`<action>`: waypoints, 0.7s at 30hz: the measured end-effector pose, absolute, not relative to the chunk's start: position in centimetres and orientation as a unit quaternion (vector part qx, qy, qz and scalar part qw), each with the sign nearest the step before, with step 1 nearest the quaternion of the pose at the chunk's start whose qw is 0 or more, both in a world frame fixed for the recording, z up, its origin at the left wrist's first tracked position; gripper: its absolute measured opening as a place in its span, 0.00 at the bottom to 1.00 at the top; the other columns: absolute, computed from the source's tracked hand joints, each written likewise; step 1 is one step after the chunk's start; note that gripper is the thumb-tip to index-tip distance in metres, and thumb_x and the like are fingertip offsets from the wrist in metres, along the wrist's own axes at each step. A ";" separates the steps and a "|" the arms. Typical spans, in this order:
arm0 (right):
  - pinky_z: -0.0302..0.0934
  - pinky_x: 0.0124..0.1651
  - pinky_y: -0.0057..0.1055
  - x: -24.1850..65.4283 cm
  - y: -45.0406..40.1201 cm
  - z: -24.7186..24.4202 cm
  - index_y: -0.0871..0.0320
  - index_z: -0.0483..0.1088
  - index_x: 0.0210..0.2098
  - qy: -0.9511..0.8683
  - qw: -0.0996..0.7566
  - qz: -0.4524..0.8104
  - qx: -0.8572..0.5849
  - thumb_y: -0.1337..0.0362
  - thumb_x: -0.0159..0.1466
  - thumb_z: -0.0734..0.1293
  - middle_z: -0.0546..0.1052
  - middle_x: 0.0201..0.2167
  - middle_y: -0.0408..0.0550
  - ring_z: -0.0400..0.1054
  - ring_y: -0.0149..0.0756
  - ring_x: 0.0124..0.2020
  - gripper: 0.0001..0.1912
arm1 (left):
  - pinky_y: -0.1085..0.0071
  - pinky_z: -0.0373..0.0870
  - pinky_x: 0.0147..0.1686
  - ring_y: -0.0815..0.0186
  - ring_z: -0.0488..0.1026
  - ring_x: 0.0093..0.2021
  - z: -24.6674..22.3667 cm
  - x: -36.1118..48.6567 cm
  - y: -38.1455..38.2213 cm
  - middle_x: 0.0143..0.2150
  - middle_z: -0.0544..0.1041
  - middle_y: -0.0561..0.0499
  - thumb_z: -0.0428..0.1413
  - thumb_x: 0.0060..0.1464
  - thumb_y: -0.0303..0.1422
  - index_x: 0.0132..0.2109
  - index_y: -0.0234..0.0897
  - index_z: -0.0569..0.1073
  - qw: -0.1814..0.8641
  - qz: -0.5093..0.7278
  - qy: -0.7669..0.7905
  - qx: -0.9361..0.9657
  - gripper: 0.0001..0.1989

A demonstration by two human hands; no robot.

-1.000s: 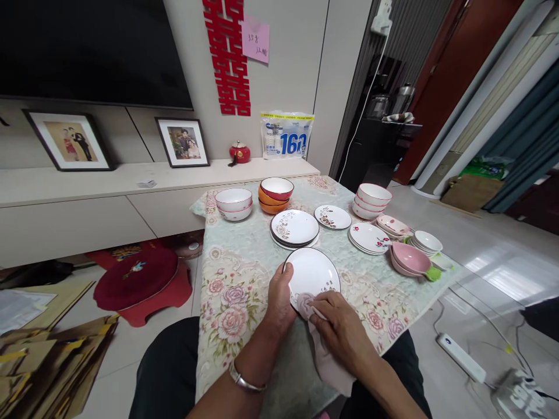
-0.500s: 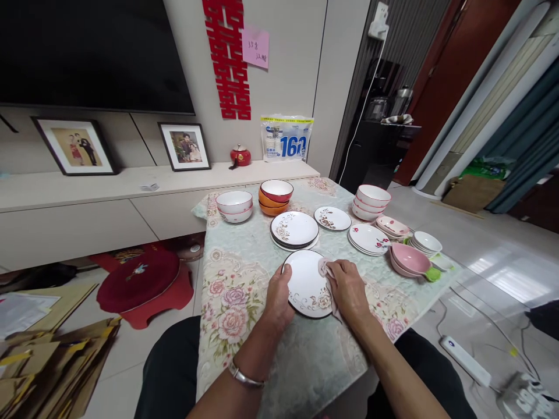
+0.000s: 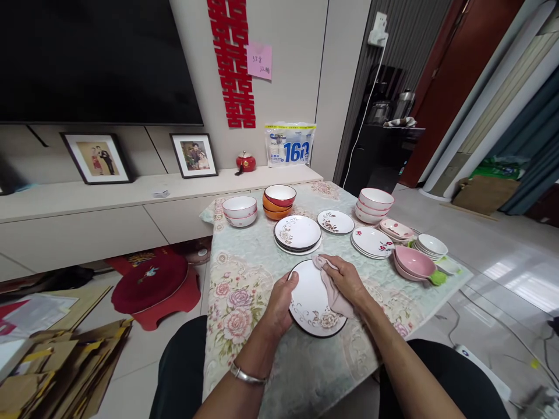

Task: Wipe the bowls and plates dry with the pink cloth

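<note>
A white plate (image 3: 311,297) with a dark rim and brown flowers is held tilted above the near part of the table. My left hand (image 3: 280,304) grips its left edge, thumb on the face and fingers behind. Bunched in my right hand (image 3: 345,280) is a pale pink cloth (image 3: 337,298), pressed on the plate's upper right side. Just beyond the held plate sits a stack of dark-rimmed plates (image 3: 301,231), and a similar flowered plate (image 3: 335,222) lies to its right.
Farther back stand white bowls (image 3: 240,210) and orange and red bowls (image 3: 278,201). On the right are red-flowered plates (image 3: 371,241), pink-rimmed bowls (image 3: 374,205), pink dishes (image 3: 414,263) and small white bowls (image 3: 431,244). A red stool (image 3: 151,282) is left of the table (image 3: 244,273).
The held plate is slightly lower and tilted more toward the camera. My right hand and the cloth have shifted up along its edge, with more cloth hanging down. The whole view has shifted slightly.
</note>
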State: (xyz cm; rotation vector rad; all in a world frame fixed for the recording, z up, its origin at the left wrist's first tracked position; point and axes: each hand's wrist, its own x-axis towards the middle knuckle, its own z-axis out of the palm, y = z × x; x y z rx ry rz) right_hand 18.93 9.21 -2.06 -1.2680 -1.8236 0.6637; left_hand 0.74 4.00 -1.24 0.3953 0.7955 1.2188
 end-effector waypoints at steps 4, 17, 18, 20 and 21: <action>0.59 0.61 0.44 19.1 9.2 -2.1 0.57 0.75 0.52 -0.674 0.429 0.364 -0.479 0.52 0.66 0.63 0.77 0.54 0.53 0.70 0.45 0.55 0.22 | 0.58 0.76 0.45 0.52 0.80 0.43 -1.4 1.0 4.0 0.41 0.83 0.38 0.64 0.51 0.34 0.51 0.29 0.74 0.716 0.570 0.361 0.181 0.21; 0.64 0.46 0.39 18.1 7.7 -3.2 0.58 0.76 0.48 -0.750 0.397 0.016 -0.529 0.67 0.66 0.62 0.72 0.40 0.55 0.66 0.44 0.43 0.15 | 0.54 0.74 0.52 0.49 0.79 0.49 -0.9 0.9 4.3 0.46 0.82 0.36 0.59 0.56 0.33 0.54 0.28 0.72 0.683 0.614 0.372 0.134 0.20; 0.64 0.45 0.39 17.8 7.4 -3.0 0.58 0.77 0.46 -0.764 0.373 -0.016 -0.526 0.69 0.65 0.62 0.71 0.39 0.55 0.65 0.44 0.43 0.14 | 0.54 0.74 0.52 0.50 0.78 0.49 -0.9 0.9 4.3 0.46 0.82 0.36 0.58 0.57 0.33 0.54 0.28 0.72 0.685 0.612 0.370 0.138 0.20; 0.64 0.44 0.38 17.2 7.0 -2.6 0.59 0.76 0.44 -0.781 0.337 -0.042 -0.524 0.72 0.65 0.61 0.71 0.38 0.55 0.64 0.45 0.42 0.13 | 0.55 0.73 0.52 0.51 0.78 0.50 -0.9 0.9 4.2 0.47 0.82 0.36 0.57 0.59 0.35 0.56 0.28 0.72 0.692 0.607 0.364 0.144 0.20; 0.64 0.43 0.38 16.9 6.9 -2.5 0.60 0.75 0.44 -0.784 0.330 -0.039 -0.524 0.72 0.65 0.61 0.71 0.37 0.55 0.64 0.45 0.42 0.13 | 0.55 0.73 0.52 0.51 0.79 0.49 -0.9 0.9 4.2 0.47 0.82 0.36 0.57 0.60 0.36 0.56 0.28 0.72 0.695 0.603 0.362 0.146 0.21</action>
